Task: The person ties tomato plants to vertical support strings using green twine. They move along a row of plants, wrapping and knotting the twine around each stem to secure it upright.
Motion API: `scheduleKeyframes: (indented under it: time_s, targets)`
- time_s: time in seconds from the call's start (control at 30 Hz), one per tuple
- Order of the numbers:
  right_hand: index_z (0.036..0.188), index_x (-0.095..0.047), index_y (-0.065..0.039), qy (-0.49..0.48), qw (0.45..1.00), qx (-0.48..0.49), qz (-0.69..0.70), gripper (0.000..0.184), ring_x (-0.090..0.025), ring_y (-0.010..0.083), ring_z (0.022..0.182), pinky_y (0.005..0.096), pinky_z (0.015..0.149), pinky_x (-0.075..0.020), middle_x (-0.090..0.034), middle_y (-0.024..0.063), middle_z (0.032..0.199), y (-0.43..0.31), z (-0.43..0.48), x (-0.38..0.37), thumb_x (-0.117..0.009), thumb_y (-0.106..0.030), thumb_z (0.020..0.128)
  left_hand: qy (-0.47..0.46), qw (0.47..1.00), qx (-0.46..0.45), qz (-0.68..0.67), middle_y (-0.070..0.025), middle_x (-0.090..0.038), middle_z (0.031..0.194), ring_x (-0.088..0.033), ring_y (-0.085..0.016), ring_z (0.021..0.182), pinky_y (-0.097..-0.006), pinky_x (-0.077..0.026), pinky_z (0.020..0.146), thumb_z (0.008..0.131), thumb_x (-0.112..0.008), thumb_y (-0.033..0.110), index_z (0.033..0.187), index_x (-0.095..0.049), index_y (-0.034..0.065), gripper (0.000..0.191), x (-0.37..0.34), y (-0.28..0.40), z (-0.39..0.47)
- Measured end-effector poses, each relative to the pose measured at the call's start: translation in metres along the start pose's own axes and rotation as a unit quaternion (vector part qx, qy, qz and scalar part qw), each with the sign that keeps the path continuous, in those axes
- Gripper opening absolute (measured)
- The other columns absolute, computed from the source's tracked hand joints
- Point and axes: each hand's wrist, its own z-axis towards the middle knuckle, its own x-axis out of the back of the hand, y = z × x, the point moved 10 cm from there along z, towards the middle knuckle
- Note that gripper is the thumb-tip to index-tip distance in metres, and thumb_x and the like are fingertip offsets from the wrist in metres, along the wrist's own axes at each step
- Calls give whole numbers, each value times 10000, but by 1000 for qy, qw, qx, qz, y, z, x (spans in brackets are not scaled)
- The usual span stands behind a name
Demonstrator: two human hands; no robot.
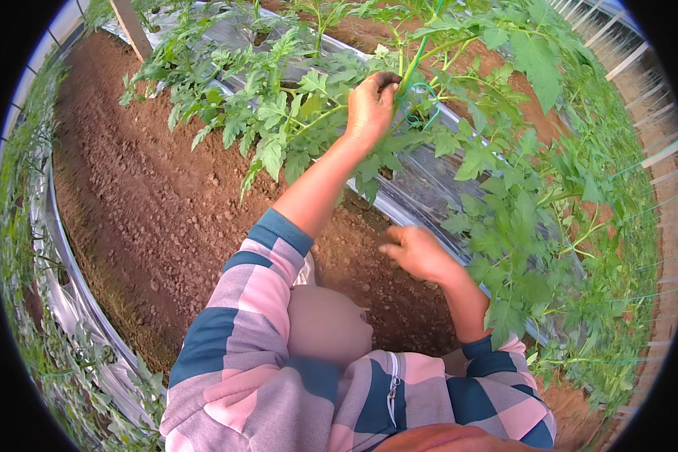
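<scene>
My left hand (373, 107) pinches the thick green stem of a tomato plant (411, 73) between thumb and fingers; the fingertips look dark with stain. Green twine (424, 48) runs up along that stem, and a loose curl of it hangs just right of my fingers. Lower and to the right, my right hand (419, 253) hovers over the soil beside the bed's edge. Motion blurs it, but the thumb and forefinger look apart and nothing shows between them. Leaves partly hide the lower stem.
Silvery plastic mulch (395, 200) covers the planted bed. A bare soil path (164, 169) runs along my left, with another mulched row (62, 294) beyond it. A wooden post (131, 29) stands at upper left. Dense tomato foliage (520, 237) crowds the right; several twines stretch there.
</scene>
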Motion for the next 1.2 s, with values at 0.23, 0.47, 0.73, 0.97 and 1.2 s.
scheduleKeyframes:
  time_s: [0.23,0.47,0.73,0.97,1.2]
  targets:
    - [1087,-611,35,454,867,6,205,377,-589,106,773,263,623,-481,-662,70,934,-1,63,230,-674,-277,884,-30,998,-56,28,-160,-677,1008,-666,-263,918,-353,-500,818,897,-574,83,1034,-652,22,169,-26,15,0]
    - [997,-634,-6,425,831,62,353,294,-623,141,728,245,522,-478,-646,65,867,21,123,255,-639,-288,915,-106,992,-46,-45,-154,-682,1036,-657,-258,993,-353,-494,875,942,-472,33,1129,-568,-16,216,-39,4,5]
    - [949,-597,23,451,725,33,520,238,-642,168,684,269,510,-518,-641,110,828,67,114,237,-584,-215,947,-101,991,-35,-78,-135,-689,1002,-661,-186,936,-302,-503,819,923,-533,56,1098,-595,-27,203,-34,9,0]
    - [952,-583,-10,504,689,84,514,145,-633,143,673,248,526,-488,-636,71,832,53,80,217,-581,-155,942,-89,994,6,-68,-97,-683,943,-648,-135,791,-288,-509,743,900,-600,77,1006,-686,-12,163,-34,10,-9]
    - [1016,-608,-18,536,687,162,463,124,-642,124,808,252,667,-509,-656,45,909,28,55,191,-567,-117,954,-56,992,-108,-35,-88,-642,907,-653,-164,824,-280,-521,749,809,-685,13,1016,-689,-6,208,-24,31,-26]
